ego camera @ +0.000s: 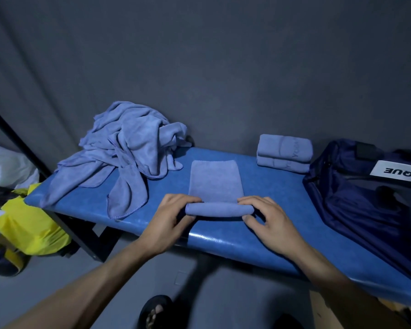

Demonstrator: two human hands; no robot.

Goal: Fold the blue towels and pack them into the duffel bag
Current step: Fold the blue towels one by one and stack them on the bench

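Blue padded tabletop [259, 193], glossy, set against a grey curtained wall. Item one: a blue towel [216, 181] folded into a narrow strip, lying flat at the middle of the tabletop, its near end rolled into a tight tube toward the front edge. Left hand [173, 216]: fingers curled over the left end of the roll, thumb beneath, grasping it. Right hand [265, 216]: fingers curled over the right end of the same roll, thumb tucked at the near side, likewise grasping it. Item two: a loose heap of unfolded blue towels [126, 150], crumpled at the far left of the tabletop, with two corners trailing toward the front edge and lying just beside the strip without touching it. Item three: two rolled towels [284, 153], stacked one upon the other at the far right, near the wall, each showing faint embossed lettering. Item four: a navy duffel bag [365, 200], slumped on the right end of the tabletop just beside the stack, bearing a white label with dark letters, partly cut off by the picture edge. Off the tabletop, lower left: a yellow bag [31, 229] on the floor beside a dark metal frame. Below, a sandalled foot [156, 312] on the grey floor.
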